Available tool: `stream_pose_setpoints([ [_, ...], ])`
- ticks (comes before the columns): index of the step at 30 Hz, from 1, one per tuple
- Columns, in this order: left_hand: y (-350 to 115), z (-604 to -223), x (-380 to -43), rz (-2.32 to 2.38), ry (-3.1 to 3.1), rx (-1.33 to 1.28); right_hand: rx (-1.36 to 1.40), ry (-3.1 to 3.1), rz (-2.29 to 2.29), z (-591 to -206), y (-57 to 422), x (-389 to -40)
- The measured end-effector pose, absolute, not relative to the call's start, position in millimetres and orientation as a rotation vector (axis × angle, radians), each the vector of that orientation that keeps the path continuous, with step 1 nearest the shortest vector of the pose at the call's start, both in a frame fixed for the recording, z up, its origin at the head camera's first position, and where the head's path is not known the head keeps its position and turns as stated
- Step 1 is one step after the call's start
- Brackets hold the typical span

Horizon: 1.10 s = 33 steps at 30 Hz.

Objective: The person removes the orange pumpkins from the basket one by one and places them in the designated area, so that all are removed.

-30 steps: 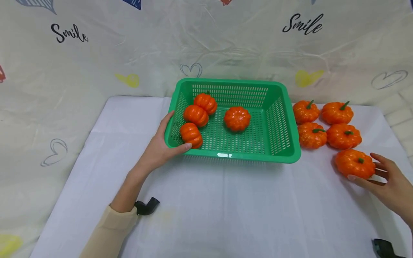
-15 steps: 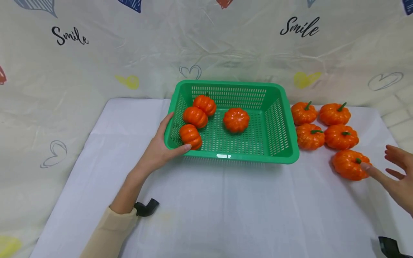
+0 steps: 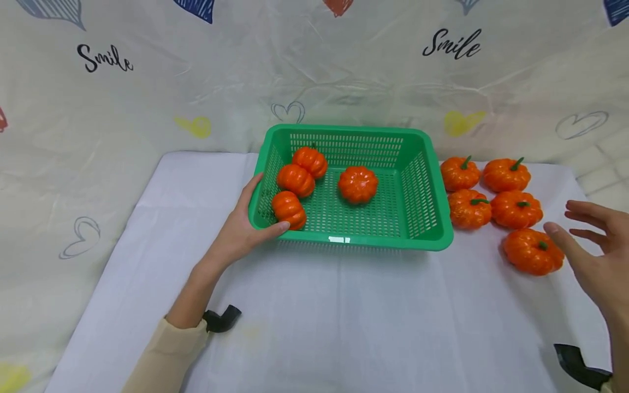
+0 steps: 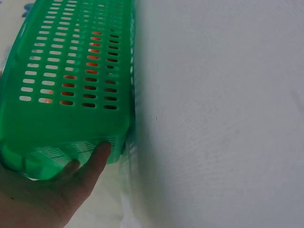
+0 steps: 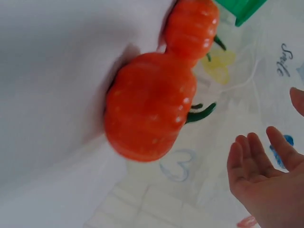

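Note:
A green plastic basket (image 3: 373, 244) with slotted walls stands in the middle of the table in the head view. My left hand (image 3: 241, 232) grips its near left corner, thumb over the front rim and fingers along the outside of the left wall. Several small orange pumpkins lie inside, including one pumpkin (image 3: 358, 185) apart from the rest. To the basket's right, several orange pumpkins with green stems sit grouped. My right hand (image 3: 599, 251) hovers with spread fingers beside the nearest pumpkin (image 3: 533, 252), holding nothing; the right wrist view shows a gap between hand (image 5: 266, 175) and pumpkin (image 5: 151, 107).
A white cloth (image 3: 339, 322) covers the table. Behind it hangs a pale sheet (image 3: 245, 60) printed with hearts and lettering. Black wrist mounts (image 3: 223, 319) stick out at both wrists. The back right pumpkin (image 3: 459, 173) is close to the basket's right side.
My right hand has let go of the nearest pumpkin, drawn back to the right and risen above the table. That pumpkin stays in place. My left hand keeps its grip on the basket.

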<state>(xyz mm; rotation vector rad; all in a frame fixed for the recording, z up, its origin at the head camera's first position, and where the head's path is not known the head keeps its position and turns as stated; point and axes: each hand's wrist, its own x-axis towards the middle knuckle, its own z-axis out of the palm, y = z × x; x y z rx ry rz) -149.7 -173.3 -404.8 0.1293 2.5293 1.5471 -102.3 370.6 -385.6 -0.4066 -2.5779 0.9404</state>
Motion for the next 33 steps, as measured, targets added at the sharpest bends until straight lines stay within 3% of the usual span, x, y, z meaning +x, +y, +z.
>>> stream_pose_setpoints([
  [24,-173.8,-405.0,-150.2,1.562,2.535,0.130,0.107,-2.410,1.259,-360.8,310.4,-128.5],
  [33,-174.2,-406.5,-150.1,1.571,2.521,0.140,0.183,-2.475,1.280,-360.7,296.5,-136.9],
])
